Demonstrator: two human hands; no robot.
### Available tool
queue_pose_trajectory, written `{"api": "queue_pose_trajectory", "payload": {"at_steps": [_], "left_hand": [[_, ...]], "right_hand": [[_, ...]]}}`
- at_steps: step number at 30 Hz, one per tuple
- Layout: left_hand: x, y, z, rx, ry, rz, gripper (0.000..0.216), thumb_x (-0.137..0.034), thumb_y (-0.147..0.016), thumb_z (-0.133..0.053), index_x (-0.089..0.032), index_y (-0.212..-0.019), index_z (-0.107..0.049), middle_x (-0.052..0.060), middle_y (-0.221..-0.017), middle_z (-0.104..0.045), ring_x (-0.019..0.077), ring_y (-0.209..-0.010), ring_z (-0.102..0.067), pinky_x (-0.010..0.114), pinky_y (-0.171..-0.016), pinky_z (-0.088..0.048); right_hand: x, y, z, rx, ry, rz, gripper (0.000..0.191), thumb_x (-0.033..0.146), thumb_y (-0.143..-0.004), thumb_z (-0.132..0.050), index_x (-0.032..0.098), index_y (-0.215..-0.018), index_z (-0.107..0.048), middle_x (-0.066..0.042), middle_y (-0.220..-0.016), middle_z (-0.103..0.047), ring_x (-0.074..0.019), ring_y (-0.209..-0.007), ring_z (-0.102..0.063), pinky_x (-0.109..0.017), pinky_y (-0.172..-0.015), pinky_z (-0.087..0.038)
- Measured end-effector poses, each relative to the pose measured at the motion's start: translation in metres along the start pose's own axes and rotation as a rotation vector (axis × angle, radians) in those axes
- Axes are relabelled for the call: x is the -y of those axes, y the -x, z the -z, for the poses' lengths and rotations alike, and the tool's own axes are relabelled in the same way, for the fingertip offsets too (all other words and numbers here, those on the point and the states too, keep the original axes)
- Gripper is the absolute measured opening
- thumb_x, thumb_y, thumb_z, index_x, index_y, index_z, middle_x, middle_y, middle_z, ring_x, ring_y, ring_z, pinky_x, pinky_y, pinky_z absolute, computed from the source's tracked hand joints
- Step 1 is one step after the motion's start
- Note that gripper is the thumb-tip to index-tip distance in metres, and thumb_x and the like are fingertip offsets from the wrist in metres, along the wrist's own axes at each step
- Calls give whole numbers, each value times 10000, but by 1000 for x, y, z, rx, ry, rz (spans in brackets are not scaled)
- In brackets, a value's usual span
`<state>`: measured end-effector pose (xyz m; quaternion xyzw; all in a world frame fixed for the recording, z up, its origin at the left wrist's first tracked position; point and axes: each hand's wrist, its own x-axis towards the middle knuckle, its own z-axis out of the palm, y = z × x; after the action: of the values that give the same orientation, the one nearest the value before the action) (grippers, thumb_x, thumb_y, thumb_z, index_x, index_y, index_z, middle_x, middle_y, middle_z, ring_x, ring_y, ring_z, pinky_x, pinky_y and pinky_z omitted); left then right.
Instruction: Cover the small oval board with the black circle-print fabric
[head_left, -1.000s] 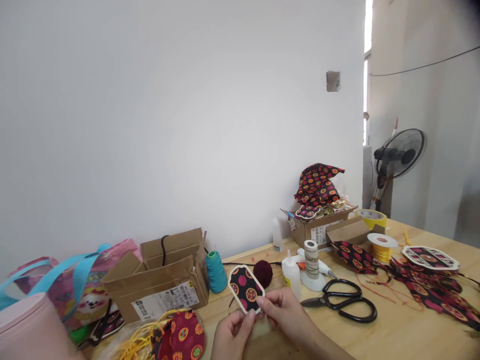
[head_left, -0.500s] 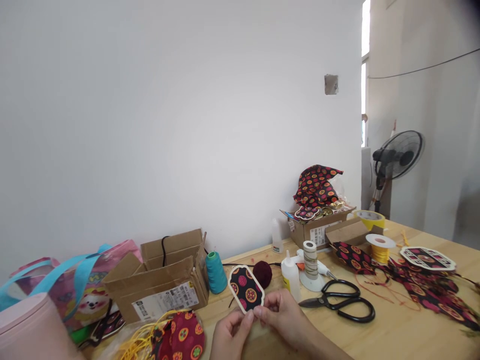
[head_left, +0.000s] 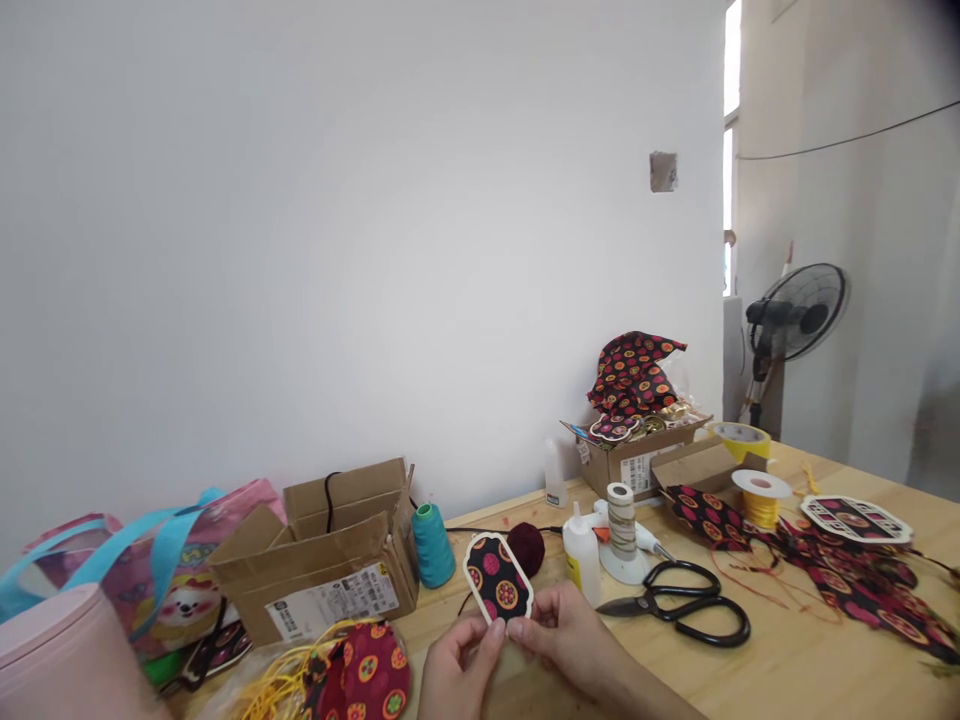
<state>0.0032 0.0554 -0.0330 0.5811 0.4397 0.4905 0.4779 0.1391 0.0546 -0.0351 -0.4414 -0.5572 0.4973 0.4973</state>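
Observation:
A small wooden frame backed with dark patterned fabric (head_left: 496, 577) is held up over the table near the lower middle. My left hand (head_left: 463, 665) pinches its lower edge from the left. From the right, my right hand (head_left: 566, 635) grips the lower right edge, thumbs close together. A dark red ball of yarn (head_left: 526, 550) lies just behind the piece. Right of it stand a glue bottle (head_left: 582, 558) and a spool of pale cord (head_left: 621, 525). Black-handled scissors (head_left: 690, 603) rest beside my right forearm.
A teal thread cone (head_left: 433, 545) stands by an open cardboard box (head_left: 322, 560). Red patterned fabric (head_left: 375, 665) and yellow cord (head_left: 289, 675) lie front left. At right are a yellow ribbon spool (head_left: 761, 495), fabric strips and another wooden frame (head_left: 855, 519). A pink container (head_left: 67, 650) stands left.
The framed fabric piece has tilted slightly and shifted a little to the right in my fingers. Both hands keep hold of it; the things on the table stay put.

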Motion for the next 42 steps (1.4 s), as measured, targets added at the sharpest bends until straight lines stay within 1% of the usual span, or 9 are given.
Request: {"api": "queue_pose_trajectory", "payload": {"at_steps": [4, 10, 13, 20, 25, 29, 34, 37, 42], "left_hand": [[-1, 0, 0, -6, -15, -8, 307, -444, -589, -628, -140, -585, -663, 41, -603, -667, 204, -682, -574, 274, -683, -417], [-1, 0, 1, -9, 9, 5, 294, -432, -601, -623, -141, -585, -655, 28, -588, -665, 181, -627, -553, 258, -634, -415], [-1, 0, -1, -35, 51, 4, 289, -431, -603, -622, -147, -633, -663, 31, -623, -680, 185, -657, -573, 262, -664, -423], [-4, 2, -3, -30, 107, 12, 314, -408, -548, -672, -127, -687, -685, 85, -709, -707, 234, -746, -609, 310, -722, -442], [-3, 2, -4, -59, 140, 9, 309, -394, -533, -684, -142, -711, -688, 95, -746, -711, 260, -819, -605, 333, -740, -447], [-3, 3, -6, -63, 152, -3, 308, -383, -551, -676, -147, -749, -690, 96, -775, -710, 261, -852, -597, 326, -742, -448], [-5, 4, -5, -44, 152, -5, 339, -398, -548, -676, -145, -774, -693, 95, -782, -712, 258, -835, -605, 325, -747, -451], [-8, 3, -2, -18, 125, -1, 327, -403, -583, -652, -148, -785, -690, 89, -794, -711, 252, -853, -599, 322, -766, -445], [-11, 2, 2, 30, 74, 2, 310, -399, -613, -631, -141, -775, -690, 84, -775, -708, 230, -761, -606, 314, -738, -447]], "right_hand": [[-1, -1, 1, -6, -10, 6, 415, 542, -532, -631, 181, -430, -453, 73, -379, -401, -60, -375, -286, -210, -391, -185], [-4, -4, 0, 101, -69, -21, 488, 641, -564, -528, 158, -495, -513, 48, -401, -460, -53, -312, -300, -204, -351, -189], [-3, -4, 0, 112, -81, -8, 499, 657, -581, -497, 167, -486, -493, 68, -371, -418, -51, -298, -286, -201, -345, -184], [-1, -1, 1, 79, -40, 58, 471, 620, -624, -517, 168, -492, -500, 72, -381, -384, -64, -336, -282, -207, -362, -180], [3, 0, 3, 59, -8, 101, 483, 596, -643, -529, 169, -422, -486, 73, -347, -359, -65, -349, -274, -221, -378, -168], [0, -2, 3, 56, -10, 99, 479, 596, -640, -536, 162, -440, -509, 76, -337, -361, -62, -337, -275, -219, -370, -171], [-3, -5, 3, 14, -33, 87, 498, 627, -638, -506, 159, -468, -507, 74, -361, -371, -55, -328, -266, -208, -353, -168], [-3, -5, 3, 24, -39, 83, 503, 618, -630, -522, 145, -460, -530, 75, -346, -361, -49, -321, -255, -205, -350, -158], [-3, -5, 3, 39, -67, 62, 498, 618, -616, -535, 137, -486, -547, 59, -371, -415, -45, -308, -270, -198, -336, -173]]}}
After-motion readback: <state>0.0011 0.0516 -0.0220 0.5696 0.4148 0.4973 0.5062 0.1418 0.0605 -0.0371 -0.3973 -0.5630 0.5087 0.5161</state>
